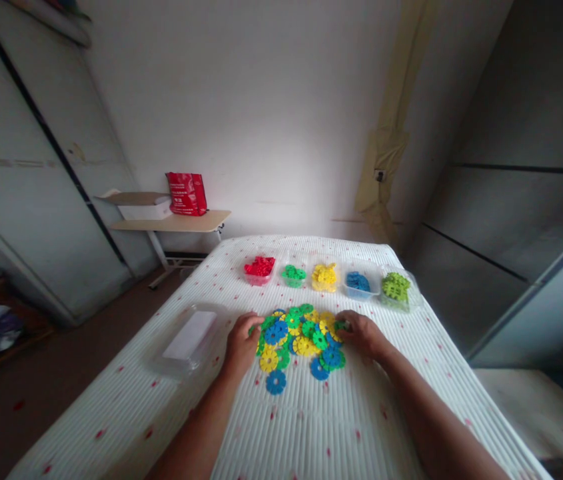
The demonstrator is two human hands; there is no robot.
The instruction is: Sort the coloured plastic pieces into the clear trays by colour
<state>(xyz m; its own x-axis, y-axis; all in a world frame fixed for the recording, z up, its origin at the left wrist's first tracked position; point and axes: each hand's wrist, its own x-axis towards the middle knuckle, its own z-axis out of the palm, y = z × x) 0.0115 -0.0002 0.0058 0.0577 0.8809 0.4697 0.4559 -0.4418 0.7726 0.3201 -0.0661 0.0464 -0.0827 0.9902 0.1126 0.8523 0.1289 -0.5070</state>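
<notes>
A loose heap of flower-shaped plastic discs [305,343] in blue, green and yellow lies in the middle of the table. My left hand [242,339] rests at the heap's left edge, its thumb and fingers apart and curved beside some green discs. On the opposite edge, my right hand [361,331] reaches in with bent fingers spread around a green disc [342,325]; no firm grip on it shows. Two blue discs, one of them a single blue disc [276,382], lie at the near side of the heap. The undersides of both hands are hidden.
Behind the heap stand clear tubs of red pieces [260,268], green pieces [294,275], yellow pieces [324,275], blue pieces [358,281] and lime pieces [396,287]. A clear plastic container [188,339] with a white slab lies left. A side table [181,222] holds a red bag [187,194].
</notes>
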